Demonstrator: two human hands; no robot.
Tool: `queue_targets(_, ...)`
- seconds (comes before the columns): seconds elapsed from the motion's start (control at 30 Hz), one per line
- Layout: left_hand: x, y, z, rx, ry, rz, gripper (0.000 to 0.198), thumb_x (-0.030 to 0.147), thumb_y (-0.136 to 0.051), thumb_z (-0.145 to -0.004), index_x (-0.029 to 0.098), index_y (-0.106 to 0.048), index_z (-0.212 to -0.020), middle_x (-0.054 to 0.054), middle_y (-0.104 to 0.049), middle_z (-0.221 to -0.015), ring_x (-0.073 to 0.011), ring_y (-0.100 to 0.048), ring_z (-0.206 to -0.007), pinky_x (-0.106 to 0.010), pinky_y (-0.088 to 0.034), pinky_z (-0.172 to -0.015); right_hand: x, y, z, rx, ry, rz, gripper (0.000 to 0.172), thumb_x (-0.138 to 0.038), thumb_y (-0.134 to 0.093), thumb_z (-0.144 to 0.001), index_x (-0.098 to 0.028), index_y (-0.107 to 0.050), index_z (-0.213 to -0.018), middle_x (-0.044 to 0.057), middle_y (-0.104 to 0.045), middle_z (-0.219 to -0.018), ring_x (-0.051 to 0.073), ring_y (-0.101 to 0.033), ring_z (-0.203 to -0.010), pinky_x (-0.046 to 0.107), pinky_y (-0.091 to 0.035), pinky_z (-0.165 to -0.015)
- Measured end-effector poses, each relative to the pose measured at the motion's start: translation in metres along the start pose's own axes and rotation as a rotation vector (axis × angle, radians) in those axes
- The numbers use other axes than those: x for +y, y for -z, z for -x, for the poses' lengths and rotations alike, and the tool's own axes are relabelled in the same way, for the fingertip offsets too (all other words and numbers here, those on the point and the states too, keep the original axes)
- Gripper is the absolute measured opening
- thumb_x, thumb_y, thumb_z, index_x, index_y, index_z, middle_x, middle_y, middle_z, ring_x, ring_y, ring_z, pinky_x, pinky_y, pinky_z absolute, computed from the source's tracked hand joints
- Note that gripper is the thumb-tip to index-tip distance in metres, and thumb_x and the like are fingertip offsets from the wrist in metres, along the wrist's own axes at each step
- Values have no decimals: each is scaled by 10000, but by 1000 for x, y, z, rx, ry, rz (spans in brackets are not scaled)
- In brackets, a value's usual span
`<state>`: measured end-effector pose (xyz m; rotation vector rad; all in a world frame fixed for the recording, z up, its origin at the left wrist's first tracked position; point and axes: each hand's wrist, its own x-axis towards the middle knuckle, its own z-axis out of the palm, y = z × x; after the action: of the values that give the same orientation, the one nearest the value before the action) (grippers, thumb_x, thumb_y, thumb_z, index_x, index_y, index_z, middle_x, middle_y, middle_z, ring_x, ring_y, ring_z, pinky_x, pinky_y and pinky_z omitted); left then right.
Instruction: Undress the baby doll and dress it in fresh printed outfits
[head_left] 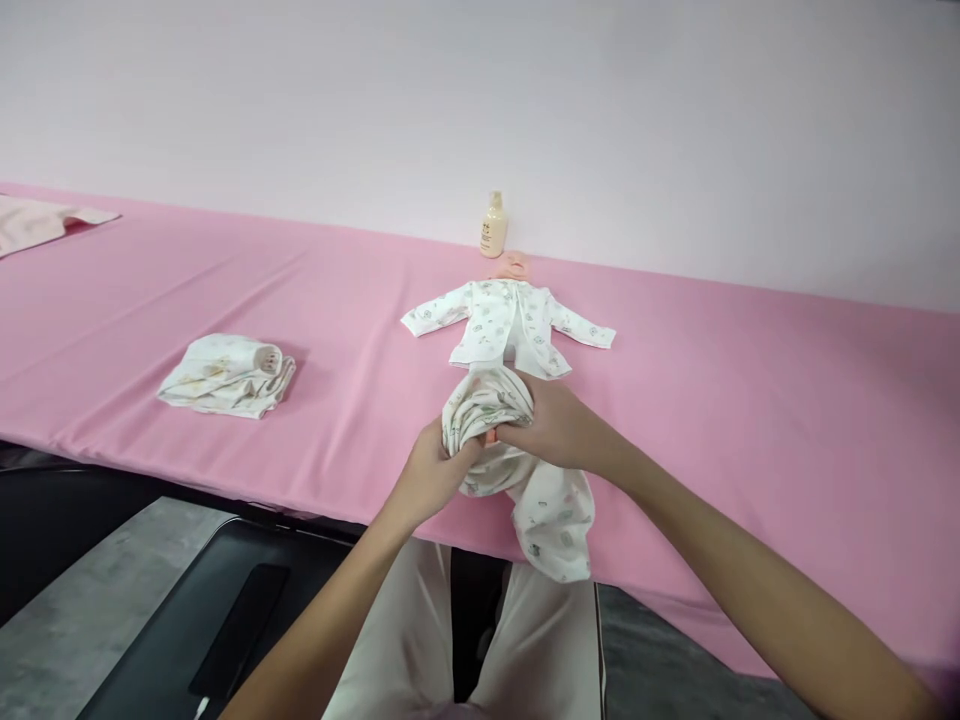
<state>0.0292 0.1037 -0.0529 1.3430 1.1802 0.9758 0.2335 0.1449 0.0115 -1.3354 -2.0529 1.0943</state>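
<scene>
Head view: I read the garment (487, 400) as located between both hands, directly below the jacket (491, 320) on the near side of the bench (712, 420). The left hand (431, 480) grips the bunched roll at its lower left; the right hand (556, 425) grips it at the right, set farther forward. The fingers of both hands are closed on the fabric, thumbs facing each other across the opening. A small orange-pink patch shows between the thumbs; I cannot identify it. Governing relation: the roll lies inward of each set of fingers, and the jacket's hem lies just beyond it, away from the wearer. The right hand is the nearer of the two to that hem. The loose length of the garment runs from the roll toward the wearer and to the right, ending at the bench's near edge. The jacket's midline points down at the roll, sleeves extended to either side, with the doll (514, 265) showing at the collar. I cannot confirm whether roll and hem touch.
</scene>
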Motion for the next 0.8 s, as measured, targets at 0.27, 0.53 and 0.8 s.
queue_targets(0.27,-23,-1,-36,50,-6,-279,243,288,-608,-964,248,-713,-1179,-42,-825,-1150,-300,-778,-1051,-387,-574,-846,53,-26,-24,154,-59,166,171,-267,-637,-922,-261,-587,-1085,47,-753,-929,272,-683,-812,368,-451,-684)
queue_targets(0.53,-10,9,-70,20,27,-480,243,282,-594,-967,243,-673,-1193,-45,-807,-1143,-295,-760,-1019,-399,-544,-805,66,-15,-61,228,-43,322,160,-237,-646,-874,-235,-571,-1016,48,-725,-887,253,-648,-786,338,-410,-685)
queue_targets(0.8,12,16,-27,156,-13,-255,271,301,-661,-972,245,-647,-1236,-41,-793,-1145,-269,-764,-1018,-366,-576,-792,5,17,-48,189,152,223,158,-198,-670,-789,-242,-554,-886,-39,-643,-741,161,-556,-676,296,-325,-614)
